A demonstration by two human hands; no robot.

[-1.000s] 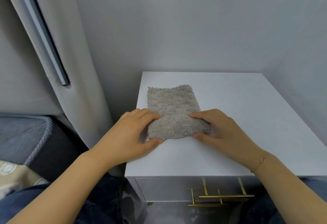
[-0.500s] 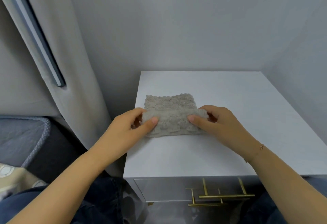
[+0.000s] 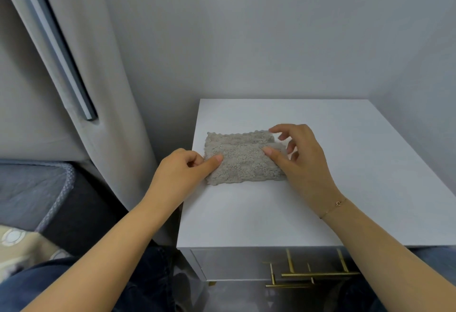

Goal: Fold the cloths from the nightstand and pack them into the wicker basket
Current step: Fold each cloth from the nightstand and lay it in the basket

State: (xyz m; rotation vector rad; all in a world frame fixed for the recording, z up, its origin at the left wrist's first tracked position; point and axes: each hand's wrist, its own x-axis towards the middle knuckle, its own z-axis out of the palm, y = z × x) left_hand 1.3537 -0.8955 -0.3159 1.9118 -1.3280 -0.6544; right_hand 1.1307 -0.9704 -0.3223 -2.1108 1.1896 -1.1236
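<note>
- Head view, only cam: grey fluffy cloth [image 3: 243, 160] lies folded on white nightstand [image 3: 320, 188], toward its left-rear part, near the left edge. Near half is doubled over the far half; a strip of the scalloped far edge shows behind the fold.
- Left hand [image 3: 181, 172]: at cloth's left end, thumb laid on top of the folded layer, index curled at the cloth's left edge. Looks like a pinch on that left edge, w/ other fingers tucked in.
- Right hand [image 3: 299, 161]: at cloth's right end, thumb tip resting on top of the folded layer. Fingers spread & loosely bent above the right-rear corner, not wrapped round anything; index tip hovers by the far edge. Grip released, only the thumb touching.
- Thin gold bracelet [image 3: 336, 204] on right wrist.
- Nightstand front: drawer w/ gold bar handles [image 3: 318, 273], low in frame.
- Left of nightstand: grey curtain [image 3: 103, 89] hanging down, w/ dark grey bar [image 3: 61, 52] slanting across it.
- Far left: grey-blue padded edge [image 3: 32, 188], patterned beige fabric [image 3: 19, 245] below it.
- Blue jeans [image 3: 138, 284] at bottom, btwn the forearms.
- Wicker basket not in view.
</note>
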